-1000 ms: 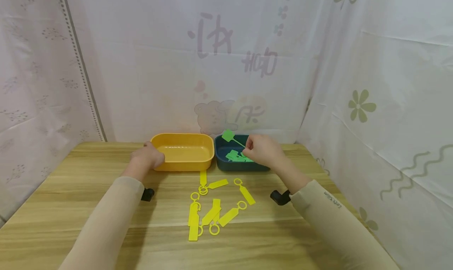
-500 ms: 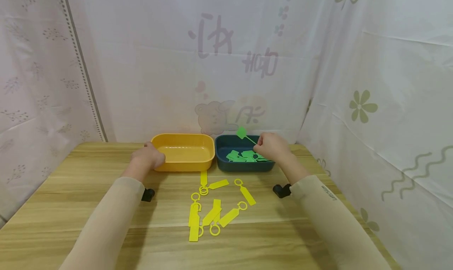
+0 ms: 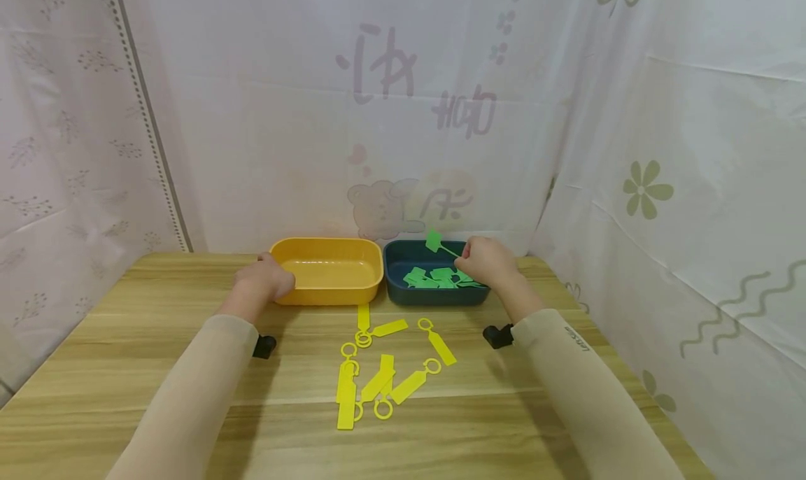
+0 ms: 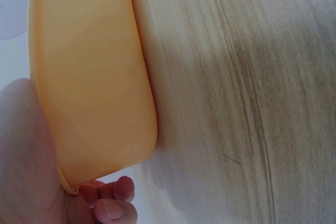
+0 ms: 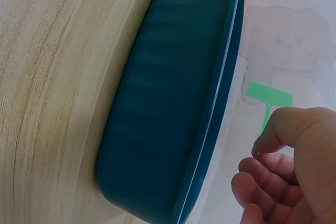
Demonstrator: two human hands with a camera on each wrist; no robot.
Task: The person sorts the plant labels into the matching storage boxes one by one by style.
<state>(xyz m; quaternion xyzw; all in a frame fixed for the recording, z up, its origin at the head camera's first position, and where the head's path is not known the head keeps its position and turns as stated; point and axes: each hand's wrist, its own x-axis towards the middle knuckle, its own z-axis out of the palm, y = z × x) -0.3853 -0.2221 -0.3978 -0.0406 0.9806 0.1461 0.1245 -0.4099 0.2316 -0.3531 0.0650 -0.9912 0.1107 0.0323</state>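
Observation:
My right hand (image 3: 488, 261) pinches a green plastic tag (image 3: 434, 241) by its thin stem, above the dark teal bin (image 3: 436, 297). The tag's flat head points up and to the left; in the right wrist view the green tag (image 5: 273, 96) shows past the thumb, its lower end hidden by the fingers. Several green tags (image 3: 441, 276) lie in a heap inside that bin. My left hand (image 3: 264, 278) grips the left end of the yellow bin (image 3: 327, 296). From the left wrist, the fingertips (image 4: 113, 209) curl in under the corner of the yellow bin (image 4: 97, 77).
In front of the bins, several yellow tags with ring ends (image 3: 378, 382) lie scattered, some overlapping, on the wooden table (image 3: 302, 445). The two bins stand side by side near the table's back edge. A printed curtain (image 3: 264, 116) hangs behind and along both sides.
My right hand has moved right with the green tag, mostly in the first half second, and the tag now sits slightly lower. The left hand stays at the yellow bin.

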